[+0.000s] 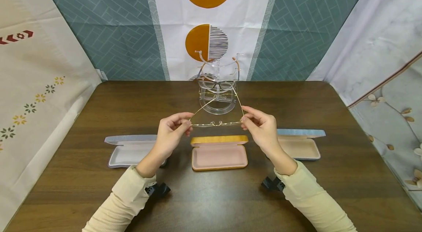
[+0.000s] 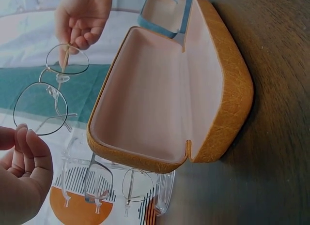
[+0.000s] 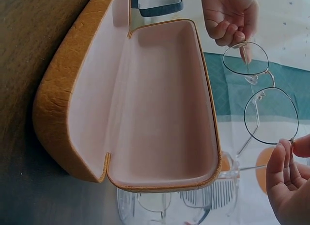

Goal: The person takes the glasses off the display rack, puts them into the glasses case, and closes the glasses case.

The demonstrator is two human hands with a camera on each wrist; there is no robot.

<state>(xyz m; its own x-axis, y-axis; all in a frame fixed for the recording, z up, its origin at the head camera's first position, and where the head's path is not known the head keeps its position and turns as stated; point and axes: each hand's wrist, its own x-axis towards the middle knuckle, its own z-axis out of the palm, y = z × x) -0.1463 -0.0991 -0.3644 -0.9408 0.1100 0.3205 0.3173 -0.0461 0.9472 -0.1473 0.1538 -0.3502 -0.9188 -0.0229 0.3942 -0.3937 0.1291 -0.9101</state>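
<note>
A pair of thin gold-rimmed glasses with round clear lenses hangs between both hands, above and behind the middle case. My left hand pinches the frame at its left hinge. At the opposite hinge my right hand pinches it the same way. Both temples are unfolded and point toward the stand. Below lies an orange glasses case with its lid up and a pink lining, nothing inside. In the left wrist view the round lens shows beside the left fingertips.
A clear tiered display stand with other glasses on it stands at the back centre. An open grey-blue case lies at left, partly behind the left hand, and a blue one with a beige lining at right.
</note>
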